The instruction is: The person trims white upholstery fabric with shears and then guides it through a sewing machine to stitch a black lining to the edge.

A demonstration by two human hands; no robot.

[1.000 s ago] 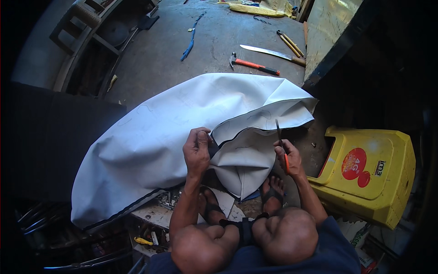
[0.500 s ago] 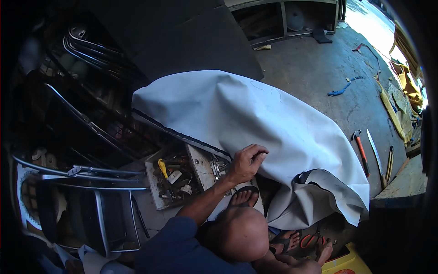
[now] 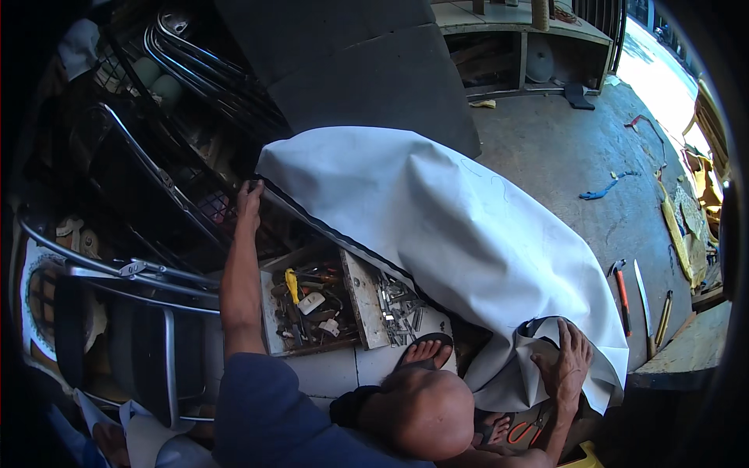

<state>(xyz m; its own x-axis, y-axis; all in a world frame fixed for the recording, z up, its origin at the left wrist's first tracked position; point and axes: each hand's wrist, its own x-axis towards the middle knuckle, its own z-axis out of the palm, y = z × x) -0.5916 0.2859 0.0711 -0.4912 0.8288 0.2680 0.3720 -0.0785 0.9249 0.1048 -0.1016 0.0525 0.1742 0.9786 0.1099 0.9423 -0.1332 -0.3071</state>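
Note:
A large sheet of white, leather-like material (image 3: 460, 210) with a dark edging strip lies in a long, puffed-up heap before me. At its far left corner, my left hand (image 3: 250, 204) is closed on the edge, arm stretched out. My right hand (image 3: 566, 365) lies against the folded near right end, thumb apart from the fingers, which look spread over the material. Below that hand, orange-handled pliers (image 3: 524, 431) rest on the floor by my sandalled foot. Part of the sheet's underside shows grey in the fold.
A wooden tray of tools (image 3: 312, 308) and metal pieces (image 3: 398, 312) sits by my knee. Chrome-framed chairs (image 3: 168, 366) crowd the left. To the right lie a hammer (image 3: 622, 296), a long blade (image 3: 644, 300) and a blue strap (image 3: 605, 187). A dark board (image 3: 367, 78) stands behind the sheet.
My left hand has gone from the sheet's near edge to its far left corner and closed there. My right hand has come up from beside the pliers onto the folded end.

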